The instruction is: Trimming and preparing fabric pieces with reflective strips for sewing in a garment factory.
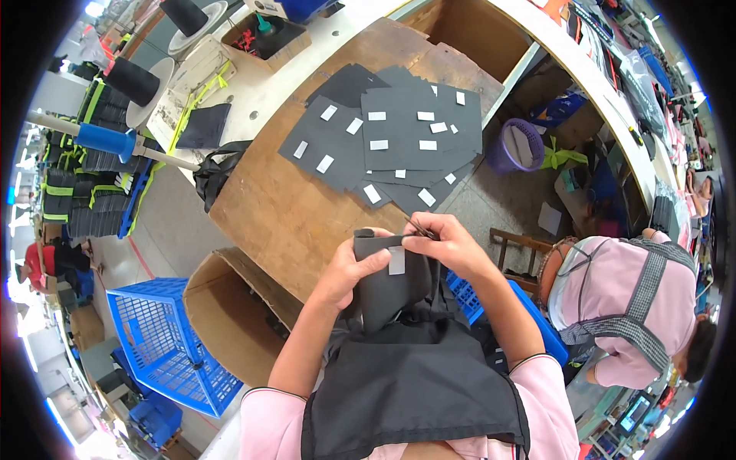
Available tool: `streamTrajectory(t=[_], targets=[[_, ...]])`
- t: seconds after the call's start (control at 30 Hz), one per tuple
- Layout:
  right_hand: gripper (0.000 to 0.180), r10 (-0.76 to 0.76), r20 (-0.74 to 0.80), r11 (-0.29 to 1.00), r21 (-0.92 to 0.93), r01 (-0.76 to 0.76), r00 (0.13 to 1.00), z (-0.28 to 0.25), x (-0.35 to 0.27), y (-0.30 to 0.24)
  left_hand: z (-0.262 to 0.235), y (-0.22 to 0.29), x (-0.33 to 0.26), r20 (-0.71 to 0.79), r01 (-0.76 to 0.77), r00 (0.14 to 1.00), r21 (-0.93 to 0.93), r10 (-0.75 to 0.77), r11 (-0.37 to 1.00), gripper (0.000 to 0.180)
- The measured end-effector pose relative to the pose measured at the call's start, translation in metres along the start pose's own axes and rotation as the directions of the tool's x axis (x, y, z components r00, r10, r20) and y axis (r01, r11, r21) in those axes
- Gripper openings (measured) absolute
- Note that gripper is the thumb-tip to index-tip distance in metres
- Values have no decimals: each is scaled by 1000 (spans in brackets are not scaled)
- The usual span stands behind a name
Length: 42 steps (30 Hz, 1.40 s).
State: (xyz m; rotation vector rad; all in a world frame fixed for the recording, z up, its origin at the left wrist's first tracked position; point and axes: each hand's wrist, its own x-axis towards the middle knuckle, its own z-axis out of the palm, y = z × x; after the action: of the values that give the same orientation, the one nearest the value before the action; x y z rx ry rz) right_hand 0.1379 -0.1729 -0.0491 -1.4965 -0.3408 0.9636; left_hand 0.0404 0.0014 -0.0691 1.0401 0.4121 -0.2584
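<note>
My left hand (349,268) grips a dark grey fabric piece (387,284) that carries a small white label (396,261). The thumb presses beside the label. At the piece's top edge my right hand (448,241) pinches a small dark tool, like thread snips (420,228). The piece hangs over a heap of black fabric (406,376) on my lap. Beyond my hands, on the wooden table (291,215), lies a spread of several dark fabric pieces with white labels (399,138).
A cardboard box (230,314) and a blue plastic crate (165,337) stand at my lower left. Another blue crate (491,299) sits under my right arm. A person in a pink top (629,307) bends at the right. A purple basket (517,146) sits past the table.
</note>
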Motion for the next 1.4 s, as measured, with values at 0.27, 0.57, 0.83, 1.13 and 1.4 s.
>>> streamTrajectory(t=[0.27, 0.57, 0.83, 1.13, 1.4], targets=[[29, -602, -268, 637, -729, 250, 753, 29, -35, 24, -2, 5, -4, -110, 125, 984, -132, -140, 983, 25], [28, -727, -142, 458, -829, 320, 672, 28, -23, 27, 0, 6, -7, -72, 108, 991, -57, -112, 993, 24], [29, -477, -389, 838, -472, 274, 788, 19, -21, 39, -3, 7, -7, -117, 124, 985, -42, -128, 991, 24], [29, 432, 160, 656, 619, -431, 888, 34, -27, 98, -21, 14, 5, -250, 2, 965, -297, -80, 955, 24], [24, 68, -563, 975, 213, 65, 824, 41, -14, 94, -9, 22, -2, -354, -36, 935, -163, -25, 986, 21]])
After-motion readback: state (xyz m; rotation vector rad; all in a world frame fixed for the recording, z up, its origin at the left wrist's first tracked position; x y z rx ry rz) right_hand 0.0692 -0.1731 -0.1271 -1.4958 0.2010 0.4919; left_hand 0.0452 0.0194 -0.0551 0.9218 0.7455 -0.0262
